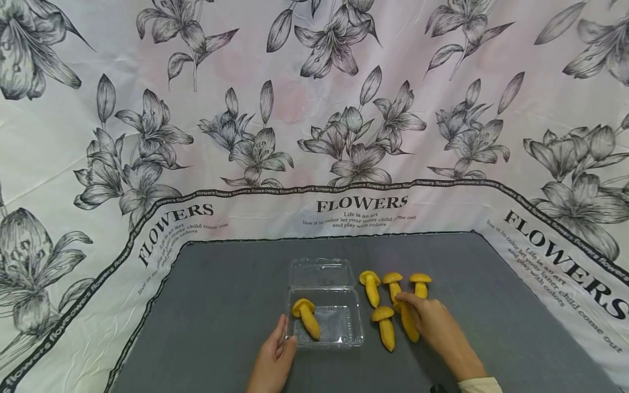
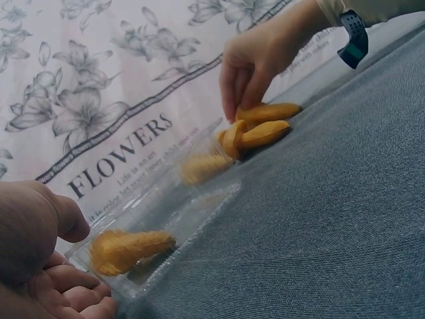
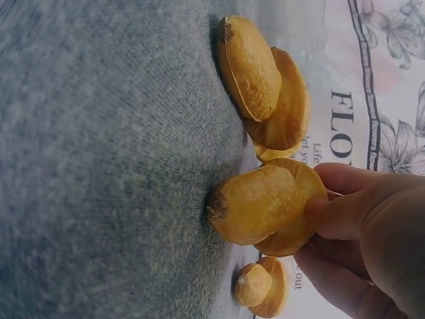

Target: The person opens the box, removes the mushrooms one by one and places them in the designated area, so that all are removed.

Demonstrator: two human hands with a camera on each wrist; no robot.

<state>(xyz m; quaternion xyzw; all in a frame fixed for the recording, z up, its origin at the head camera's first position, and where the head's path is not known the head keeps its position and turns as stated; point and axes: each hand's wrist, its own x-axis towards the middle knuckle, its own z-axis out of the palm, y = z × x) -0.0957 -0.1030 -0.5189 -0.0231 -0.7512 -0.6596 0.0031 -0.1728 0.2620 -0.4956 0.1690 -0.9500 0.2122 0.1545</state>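
A clear plastic box (image 1: 324,345) lies with its lid (image 1: 321,273) folded back. Inside its left part is one yellow mushroom (image 1: 308,319), blurred in the left wrist view. My left hand (image 1: 274,355) holds the box's left edge, thumb above and fingers below. To the right of the box, my right hand (image 1: 437,327) pinches another yellow mushroom (image 3: 255,206) by its cap, between thumb and fingers. The stem's end is close to the cloth; I cannot tell whether it touches. Beside it lies a similar mushroom (image 1: 385,330), with its cap toward the back.
Behind the right hand lie more yellow mushrooms: one (image 1: 371,289) near the box, one (image 1: 392,281) in the middle and one (image 1: 420,284) at the right. Grey cloth (image 1: 221,305) covers the table. A flower-printed sheet (image 1: 265,213) rises at the back and sides.
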